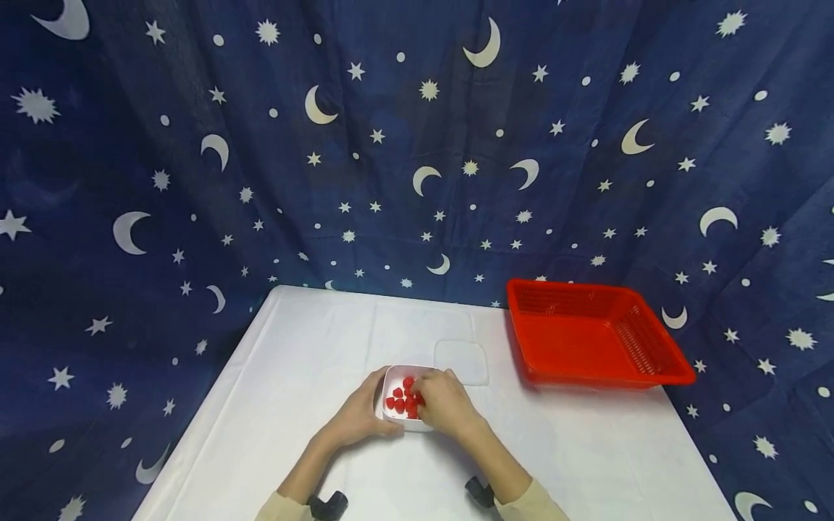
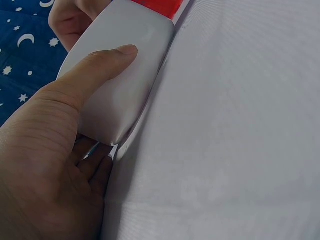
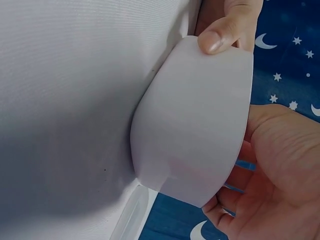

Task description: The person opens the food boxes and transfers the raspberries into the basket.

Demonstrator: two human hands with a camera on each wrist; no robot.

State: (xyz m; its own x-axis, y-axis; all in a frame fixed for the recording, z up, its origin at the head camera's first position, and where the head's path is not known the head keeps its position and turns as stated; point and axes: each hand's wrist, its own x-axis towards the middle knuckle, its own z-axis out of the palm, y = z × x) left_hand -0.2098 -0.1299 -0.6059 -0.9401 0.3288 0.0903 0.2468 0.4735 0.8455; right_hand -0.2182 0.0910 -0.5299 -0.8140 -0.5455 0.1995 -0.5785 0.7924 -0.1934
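A small white square container (image 1: 418, 426) stands on the table, with several small red pieces (image 1: 399, 405) lying inside. My left hand (image 1: 357, 414) grips the container's left side; in the left wrist view its thumb lies along the white outer wall (image 2: 131, 65). From the right, my right hand (image 1: 448, 404) reaches over the rim, bent fingers down among the red pieces. Its fingertips are hidden, so whether they pinch a piece cannot be made out. In the right wrist view, the right hand (image 3: 285, 165) is at the container's rim, its fingers partly behind the wall.
A clear, rounded-square lid (image 1: 461, 362) lies flat just behind the container, to its right. At the table's back right sits a large red plastic basket (image 1: 599, 379) with slotted sides. The white-covered table (image 1: 313, 340) meets a dark blue star-and-moon curtain (image 1: 391, 181).
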